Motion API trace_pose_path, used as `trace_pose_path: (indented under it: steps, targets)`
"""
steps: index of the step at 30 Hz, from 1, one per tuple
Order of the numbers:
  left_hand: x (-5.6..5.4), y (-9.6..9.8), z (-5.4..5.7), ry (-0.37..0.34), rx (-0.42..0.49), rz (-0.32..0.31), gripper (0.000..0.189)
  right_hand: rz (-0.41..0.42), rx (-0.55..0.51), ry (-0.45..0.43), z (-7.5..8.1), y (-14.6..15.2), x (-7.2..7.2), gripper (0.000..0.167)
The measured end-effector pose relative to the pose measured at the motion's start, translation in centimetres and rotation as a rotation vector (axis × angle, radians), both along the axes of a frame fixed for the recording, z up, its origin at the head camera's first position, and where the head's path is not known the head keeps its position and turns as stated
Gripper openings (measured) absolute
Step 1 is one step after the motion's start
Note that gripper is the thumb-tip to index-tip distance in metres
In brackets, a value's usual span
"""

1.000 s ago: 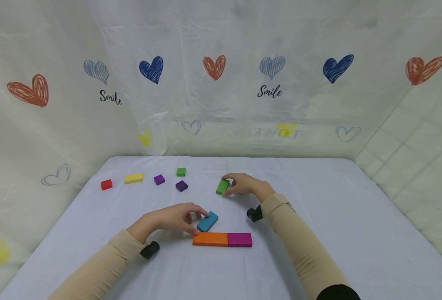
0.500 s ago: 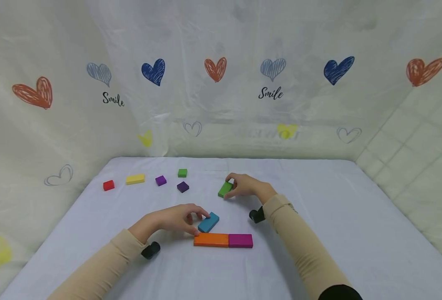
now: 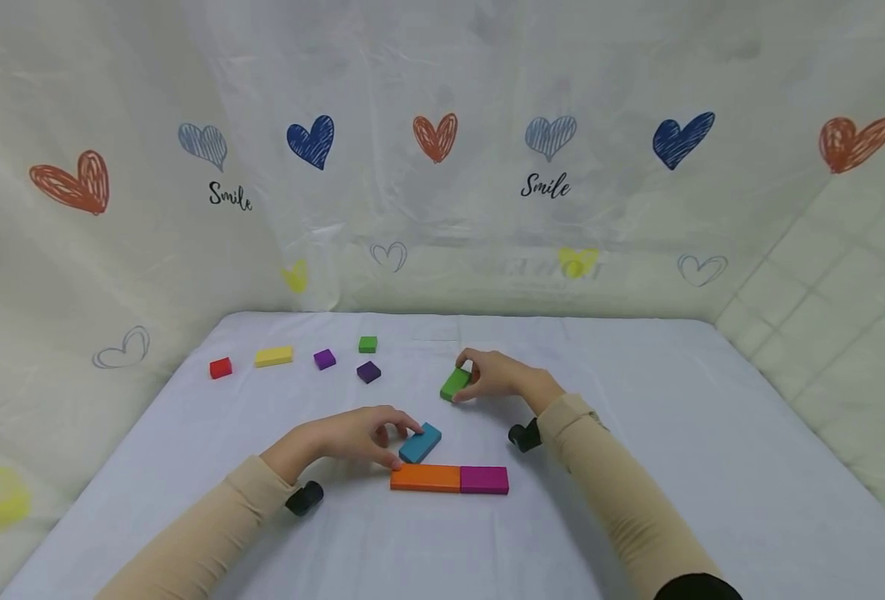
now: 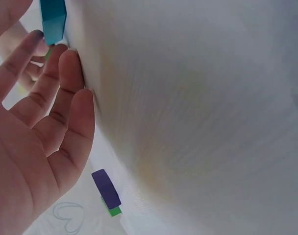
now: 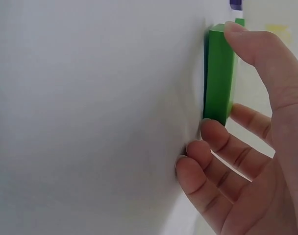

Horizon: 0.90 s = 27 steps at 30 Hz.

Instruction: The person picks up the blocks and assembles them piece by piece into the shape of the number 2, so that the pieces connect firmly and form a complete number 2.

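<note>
My left hand [image 3: 360,433] holds a blue rectangular block [image 3: 420,443] between thumb and index finger. In the left wrist view the index fingertip meets the edge of the blue block [image 4: 53,22]; the thumb's contact is out of frame. An orange block [image 3: 425,477] and a magenta block [image 3: 484,480] lie end to end just in front of the blue one, with my left thumb close to the orange corner. Farther back, my right hand [image 3: 498,375] pinches a green block [image 3: 455,384] by its two ends. The right wrist view shows thumb and fingertips on the green block [image 5: 219,76].
At the back left of the white-covered table [image 3: 637,467] lie a red block [image 3: 221,367], a yellow block [image 3: 273,357], a purple block [image 3: 325,359], a dark purple block [image 3: 369,372] and a small green block [image 3: 367,344]. A curtain [image 3: 472,225] with printed hearts hangs behind.
My right hand has drawn the green block slightly toward me and to the right. The left hand and the blue block stay in place; the whole head view has shifted a little.
</note>
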State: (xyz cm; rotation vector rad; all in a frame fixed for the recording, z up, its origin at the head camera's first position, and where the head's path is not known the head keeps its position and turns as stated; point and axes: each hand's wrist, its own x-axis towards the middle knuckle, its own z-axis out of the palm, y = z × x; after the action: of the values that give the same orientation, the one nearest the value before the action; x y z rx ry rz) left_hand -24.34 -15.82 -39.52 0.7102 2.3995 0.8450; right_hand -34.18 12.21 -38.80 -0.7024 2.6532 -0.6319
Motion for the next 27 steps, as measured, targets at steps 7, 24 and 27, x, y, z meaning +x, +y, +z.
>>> trace_pose_path:
  steps: [7, 24, 27]
  targets:
    - [0.0, 0.0, 0.0, -0.003, -0.003, 0.009, 0.050, 0.011, 0.008, 0.009, 0.2, -0.1, 1.0, 0.060]
    - [0.0, 0.0, 0.0, -0.013, 0.006, 0.014, 0.050, 0.042, 0.054, 0.049, 0.6, -0.7, 2.5, 0.060]
    - [0.0, 0.0, 0.0, -0.016, 0.006, 0.014, 0.050, 0.043, 0.066, 0.055, 0.4, -0.8, 2.7, 0.059]
